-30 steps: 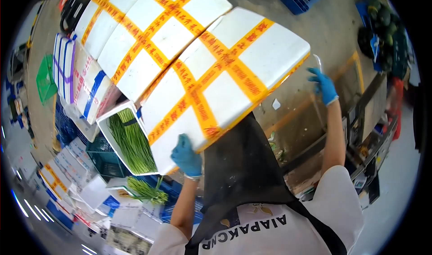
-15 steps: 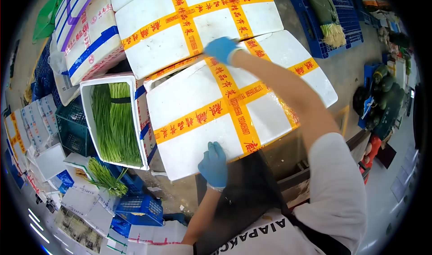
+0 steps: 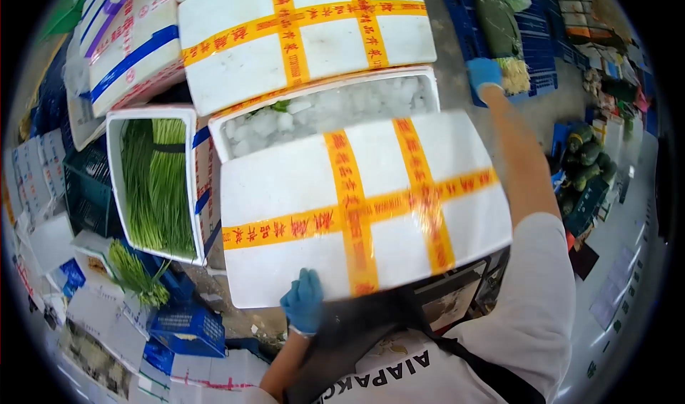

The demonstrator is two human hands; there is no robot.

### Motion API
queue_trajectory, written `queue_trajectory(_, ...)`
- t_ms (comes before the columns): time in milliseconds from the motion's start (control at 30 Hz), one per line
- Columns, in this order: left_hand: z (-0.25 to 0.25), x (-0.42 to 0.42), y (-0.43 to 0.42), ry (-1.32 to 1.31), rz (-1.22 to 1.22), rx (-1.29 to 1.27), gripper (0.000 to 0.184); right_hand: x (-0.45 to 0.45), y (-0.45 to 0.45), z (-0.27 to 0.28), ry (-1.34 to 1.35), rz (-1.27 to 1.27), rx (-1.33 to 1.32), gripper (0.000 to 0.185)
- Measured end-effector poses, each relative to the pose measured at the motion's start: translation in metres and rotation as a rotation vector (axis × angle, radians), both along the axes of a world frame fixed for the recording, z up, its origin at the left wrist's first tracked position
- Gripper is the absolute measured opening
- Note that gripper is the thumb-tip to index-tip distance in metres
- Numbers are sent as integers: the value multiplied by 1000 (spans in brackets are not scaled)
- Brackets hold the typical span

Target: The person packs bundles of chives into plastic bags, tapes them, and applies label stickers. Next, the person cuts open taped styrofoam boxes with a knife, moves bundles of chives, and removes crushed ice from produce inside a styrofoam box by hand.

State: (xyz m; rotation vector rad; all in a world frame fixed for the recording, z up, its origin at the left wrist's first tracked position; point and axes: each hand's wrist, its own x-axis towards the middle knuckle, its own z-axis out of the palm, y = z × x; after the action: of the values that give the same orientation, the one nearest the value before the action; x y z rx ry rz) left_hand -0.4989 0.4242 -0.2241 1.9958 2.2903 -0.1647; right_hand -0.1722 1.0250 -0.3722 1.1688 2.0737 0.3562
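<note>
A white foam box lid [image 3: 289,190] with crossed yellow tape and red print sits pulled toward me, askew over an open foam box [image 3: 437,94]. Ice chunks [image 3: 328,111] and a bit of green leaf show in the gap behind it. My left hand [image 3: 303,303], in a blue glove, grips the lid's near edge, fingers on top and thumb hidden. Off to the right of the lid, my blue-gloved right hand [image 3: 485,74] is raised in front of the root end of a bundle of long green vegetables [image 3: 510,37]; its fingers do not show clearly.
Behind stands another taped foam box [image 3: 235,72]. At left, an open foam box [image 3: 114,183] holds green stalks [image 3: 146,183], with stacked foam boxes [image 3: 135,40] beyond. A blue crate [image 3: 187,329] stands lower left. Blue pallets [image 3: 535,40] lie right; dark green gourds [image 3: 585,158] fill crates farther right.
The lid has slid toward me, uncovering the ice behind it. My right hand has left the lid's far edge and swung right. My left hand stays at the near edge.
</note>
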Motion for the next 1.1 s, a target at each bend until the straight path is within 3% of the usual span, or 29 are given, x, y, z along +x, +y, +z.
queue_trajectory(33,5,-7,-18,-41,-24,-62,29,25,-7,14,217,3,84,21)
queue_trajectory(100,27,-17,-30,-135,-76,-169,35,46,-34,46,341,-221,20,29)
queue_trajectory(167,43,-34,-14,-111,-223,-218,47,108,-47,27,508,-324,-81,27)
queue_trajectory(233,53,-45,14,-90,-245,-262,46,160,-71,30,672,-477,-110,21)
queue_trajectory(367,106,-91,54,-316,-39,16,52,299,-101,32,1133,-899,-84,21)
queue_trajectory(433,133,-121,62,-345,119,229,42,356,-93,53,1690,-1375,85,27)
queue_trajectory(567,184,-193,39,-291,529,521,36,336,-154,148,1332,-1510,180,38)
queue_trajectory(633,167,-229,1,-195,766,682,37,306,-186,147,1188,-1585,52,45)
queue_trajectory(667,171,-242,-17,-264,930,618,40,289,-205,141,1128,-1629,-66,48)
queue_trajectory(733,167,-262,-52,-713,1300,753,43,260,-215,74,1116,-1688,-263,30)
queue_trajectory(767,136,-276,-77,-1005,1381,821,44,221,-232,71,1179,-1838,-455,12)
queue_trajectory(800,142,-273,-90,-1223,1486,884,43,170,-270,69,1340,-1721,-581,26)
queue_trajectory(833,150,-272,-101,-1449,1573,944,43,89,-306,109,1349,-1752,-648,21)
queue_trajectory(867,156,-272,-111,-1683,1637,999,42,42,-325,109,1292,-1806,-730,14)
queue_trajectory(933,131,-271,-140,-1888,1597,1119,45,-21,-356,86,1303,-1565,-1001,22)
queue_trajectory(1000,128,-267,-159,-2014,1544,1288,47,-98,-391,124,1209,-1061,-1129,35)
queue_trajectory(1033,127,-267,-170,-2008,1554,1388,44,-131,-404,133,1250,-1317,-1094,39)
queue_trajectory(1100,127,-268,-193,-1941,1575,1571,43,-181,-422,166,1193,-1226,-1126,44)
